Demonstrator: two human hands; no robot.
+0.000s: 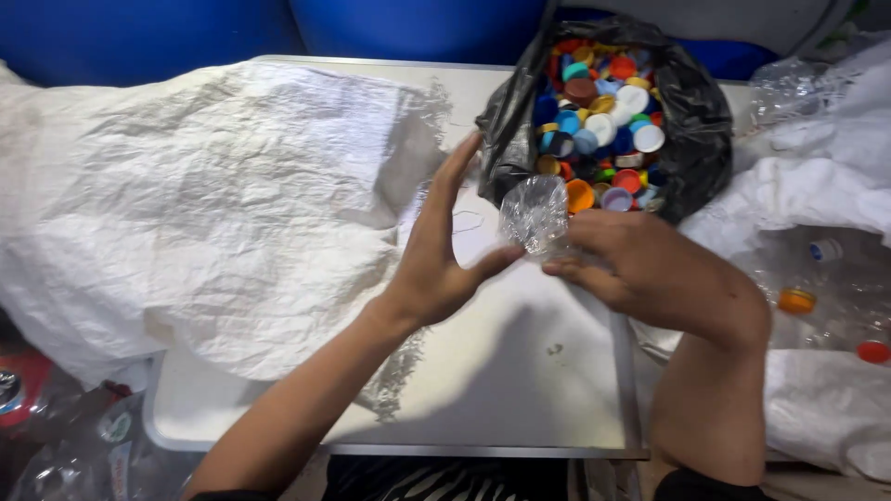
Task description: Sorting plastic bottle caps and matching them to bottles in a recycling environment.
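Note:
My right hand grips a crumpled clear plastic bottle and holds it over the white table, base pointing away from me. My left hand is open beside it, fingers straight and apart, thumb near the bottle's lower end. Just beyond the bottle stands an open black plastic bag filled with several coloured bottle caps.
A large white woven sack lies spread over the table's left half. At the right, another white sack holds clear bottles with orange and red caps. Blue drums stand behind. More clear bottles lie at lower left.

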